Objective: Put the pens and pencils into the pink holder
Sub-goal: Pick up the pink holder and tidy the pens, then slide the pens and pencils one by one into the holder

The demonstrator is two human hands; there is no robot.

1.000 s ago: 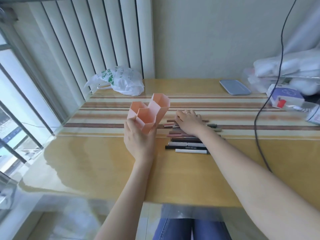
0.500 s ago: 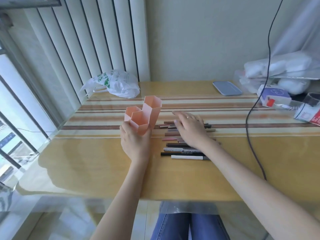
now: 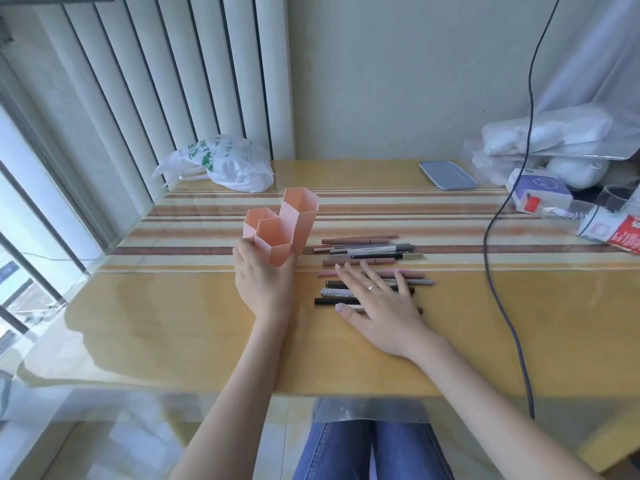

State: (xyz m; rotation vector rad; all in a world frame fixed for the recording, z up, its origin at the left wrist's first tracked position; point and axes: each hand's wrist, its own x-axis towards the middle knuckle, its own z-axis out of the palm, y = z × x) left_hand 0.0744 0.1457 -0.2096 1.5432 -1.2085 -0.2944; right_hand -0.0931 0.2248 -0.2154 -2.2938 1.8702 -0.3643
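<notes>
The pink holder (image 3: 281, 224), made of three hexagonal tubes, stands on the table left of centre, with nothing visible inside. My left hand (image 3: 264, 285) grips its lower front. Right of it lies a row of several pens and pencils (image 3: 367, 250) in pink, brown, grey and black. My right hand (image 3: 378, 303) lies flat with fingers spread over the nearer pens, covering parts of them. It holds none of them.
A white plastic bag (image 3: 227, 163) sits at the table's back left, a grey-blue lid (image 3: 447, 175) at the back. Boxes, a bottle and white bundles (image 3: 540, 192) crowd the right side. A dark cable (image 3: 493, 265) hangs across the right part of the table.
My right hand has slid toward me from the far pens onto the nearer ones, uncovering the far group. The left hand keeps its grip on the holder.
</notes>
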